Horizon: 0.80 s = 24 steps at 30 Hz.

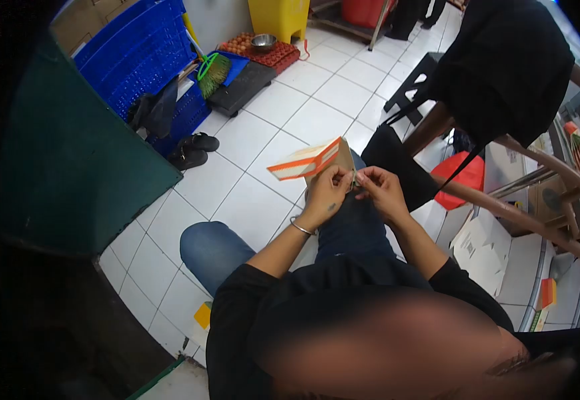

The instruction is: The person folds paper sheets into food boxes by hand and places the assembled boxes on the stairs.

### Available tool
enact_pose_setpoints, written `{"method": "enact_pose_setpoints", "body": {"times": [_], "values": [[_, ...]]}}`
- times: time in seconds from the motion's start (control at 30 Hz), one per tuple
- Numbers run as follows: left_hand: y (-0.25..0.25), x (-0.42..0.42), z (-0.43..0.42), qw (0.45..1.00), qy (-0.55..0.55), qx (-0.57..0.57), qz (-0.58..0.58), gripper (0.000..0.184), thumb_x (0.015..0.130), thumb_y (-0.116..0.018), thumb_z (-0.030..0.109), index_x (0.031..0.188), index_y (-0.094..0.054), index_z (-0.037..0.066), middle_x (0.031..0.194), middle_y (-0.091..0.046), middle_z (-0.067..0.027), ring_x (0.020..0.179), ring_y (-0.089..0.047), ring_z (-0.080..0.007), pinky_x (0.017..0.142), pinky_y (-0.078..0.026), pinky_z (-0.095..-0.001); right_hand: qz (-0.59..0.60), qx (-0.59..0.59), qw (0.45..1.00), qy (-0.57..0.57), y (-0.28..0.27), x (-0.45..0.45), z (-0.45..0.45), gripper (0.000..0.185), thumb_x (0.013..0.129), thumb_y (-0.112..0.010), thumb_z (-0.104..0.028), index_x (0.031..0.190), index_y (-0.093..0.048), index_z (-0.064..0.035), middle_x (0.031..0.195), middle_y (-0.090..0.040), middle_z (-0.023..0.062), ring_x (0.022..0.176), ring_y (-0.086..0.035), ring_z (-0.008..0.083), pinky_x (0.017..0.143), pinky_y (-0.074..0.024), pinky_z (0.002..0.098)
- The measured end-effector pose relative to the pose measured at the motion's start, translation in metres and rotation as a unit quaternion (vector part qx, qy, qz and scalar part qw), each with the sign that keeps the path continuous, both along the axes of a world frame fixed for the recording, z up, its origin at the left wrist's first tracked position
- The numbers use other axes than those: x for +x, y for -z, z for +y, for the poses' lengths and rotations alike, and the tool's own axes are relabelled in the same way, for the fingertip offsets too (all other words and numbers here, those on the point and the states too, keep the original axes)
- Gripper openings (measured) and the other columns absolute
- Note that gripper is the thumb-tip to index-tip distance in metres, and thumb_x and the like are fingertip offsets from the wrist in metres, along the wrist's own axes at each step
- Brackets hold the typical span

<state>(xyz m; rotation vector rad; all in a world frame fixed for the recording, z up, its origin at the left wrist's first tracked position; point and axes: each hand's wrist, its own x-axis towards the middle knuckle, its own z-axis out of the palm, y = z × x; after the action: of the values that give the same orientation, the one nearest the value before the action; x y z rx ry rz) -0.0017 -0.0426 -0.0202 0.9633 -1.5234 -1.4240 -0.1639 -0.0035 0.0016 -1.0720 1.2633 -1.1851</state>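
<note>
Above my lap I hold a partly folded cardboard box (303, 162), printed orange and white outside with plain brown card showing inside. My left hand (328, 197), with a bangle at the wrist, is closed on the box's near edge. Close beside it, my right hand (383, 193) pinches the same edge near the corner. The fingertips of both hands almost meet there, and the small part of card between them is mostly hidden. Under the hands are my knees in blue jeans (213, 250).
A wooden chair (503, 203) with a black bag (503, 67) stands at right, by a red bag (462, 180) and flattened white card (482, 250). At left are a green panel (83, 153), blue crates (136, 57), black shoes (193, 150) and a broom (214, 73). Egg trays (283, 59) lie farther back.
</note>
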Motion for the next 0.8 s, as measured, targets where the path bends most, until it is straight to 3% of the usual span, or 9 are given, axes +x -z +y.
{"method": "enact_pose_setpoints", "body": {"times": [0.13,0.23,0.27,0.37,0.4,0.5,0.57,0.67,0.8], "values": [[0.000,-0.007,0.001,0.980,0.044,0.051,0.187,0.018,0.099,-0.059,0.020,0.096,-0.057,0.002,0.084,-0.059,-0.0001,0.078,-0.056,-0.0065,0.070,-0.048,-0.0214,0.054,-0.040,0.997,-0.027,-0.015,-0.005,0.003,0.027,0.092,-0.068,-0.027,0.106,-0.062,-0.0049,0.097,-0.065,0.0027,0.092,-0.061,0.0103,0.077,-0.0518,0.0289],[-0.025,0.000,0.002,0.991,0.062,-0.046,0.113,0.018,0.101,-0.055,0.019,0.097,-0.054,0.002,0.086,-0.056,0.0012,0.080,-0.053,-0.0051,0.072,-0.047,-0.0210,-0.021,-0.142,0.990,-0.004,-0.017,0.005,-0.004,0.045,0.092,-0.068,-0.022,0.129,-0.050,-0.0049,0.116,-0.059,0.0083,0.110,-0.056,0.0145,0.093,-0.0475,0.0314],[-0.039,0.006,0.006,0.983,0.127,-0.003,0.133,0.018,0.102,-0.052,0.020,0.101,-0.054,0.002,0.089,-0.056,0.0003,0.082,-0.054,-0.0052,0.074,-0.048,-0.0210,-0.064,-0.103,0.991,-0.053,-0.025,0.007,-0.001,0.055,0.095,-0.061,-0.033,0.139,-0.040,-0.0056,0.128,-0.052,0.0100,0.121,-0.050,0.0176,0.103,-0.0408,0.0369],[-0.034,-0.002,0.010,0.966,0.157,-0.111,0.171,0.019,0.103,-0.050,0.019,0.110,-0.053,0.002,0.095,-0.057,-0.0011,0.086,-0.055,-0.0075,0.078,-0.049,-0.0237,-0.305,0.004,0.936,-0.175,0.004,0.006,-0.001,0.059,0.097,-0.052,-0.045,0.139,-0.041,-0.0055,0.131,-0.053,0.0101,0.121,-0.052,0.0200,0.104,-0.0410,0.0391],[-0.027,0.002,0.003,0.969,0.198,-0.014,0.147,0.032,0.098,-0.059,0.023,0.120,-0.051,0.001,0.104,-0.060,-0.0050,0.094,-0.058,-0.0113,0.083,-0.049,-0.0277,-0.314,0.052,0.935,-0.154,0.006,0.011,0.004,0.070,0.094,-0.049,-0.056,0.141,-0.041,-0.0051,0.135,-0.049,0.0116,0.125,-0.047,0.0231,0.106,-0.0375,0.0354],[-0.031,0.005,0.010,0.994,0.075,-0.074,-0.027,0.043,0.091,-0.068,0.022,0.123,-0.050,0.000,0.108,-0.062,-0.0084,0.101,-0.059,-0.0151,0.088,-0.049,-0.0312,-0.318,-0.002,0.937,-0.141,-0.028,0.043,0.011,0.070,0.093,-0.051,-0.052,0.144,-0.040,-0.0056,0.135,-0.050,0.0107,0.125,-0.048,0.0233,0.107,-0.0376,0.0367],[-0.030,0.004,0.008,0.993,0.055,-0.075,0.067,0.043,0.084,-0.068,0.009,0.123,-0.051,-0.001,0.113,-0.061,-0.0109,0.110,-0.059,-0.0184,0.092,-0.048,-0.0336,-0.173,-0.094,0.976,-0.091,-0.029,0.048,0.004,0.079,0.088,-0.060,-0.050,0.147,-0.032,-0.0044,0.142,-0.043,0.0124,0.127,-0.046,0.0242,0.109,-0.0336,0.0385],[-0.032,-0.003,0.009,0.953,-0.006,0.012,0.302,0.036,0.092,-0.057,0.016,0.124,-0.052,0.000,0.119,-0.061,-0.0112,0.112,-0.059,-0.0203,0.098,-0.045,-0.0345,0.113,-0.288,0.950,0.047,-0.040,0.041,0.001,0.093,0.080,-0.072,-0.041,0.149,-0.024,-0.0027,0.144,-0.037,0.0164,0.129,-0.042,0.0297,0.110,-0.0320,0.0405],[-0.053,0.015,0.005,0.878,-0.028,0.135,0.458,0.042,0.099,-0.044,0.030,0.128,-0.050,0.001,0.124,-0.060,-0.0117,0.117,-0.057,-0.0231,0.101,-0.042,-0.0358,0.438,-0.490,0.736,0.162,-0.035,0.025,-0.009,0.107,0.070,-0.085,-0.033,0.150,-0.021,-0.0032,0.147,-0.028,0.0235,0.136,-0.032,0.0371,0.111,-0.0293,0.0458]]}}
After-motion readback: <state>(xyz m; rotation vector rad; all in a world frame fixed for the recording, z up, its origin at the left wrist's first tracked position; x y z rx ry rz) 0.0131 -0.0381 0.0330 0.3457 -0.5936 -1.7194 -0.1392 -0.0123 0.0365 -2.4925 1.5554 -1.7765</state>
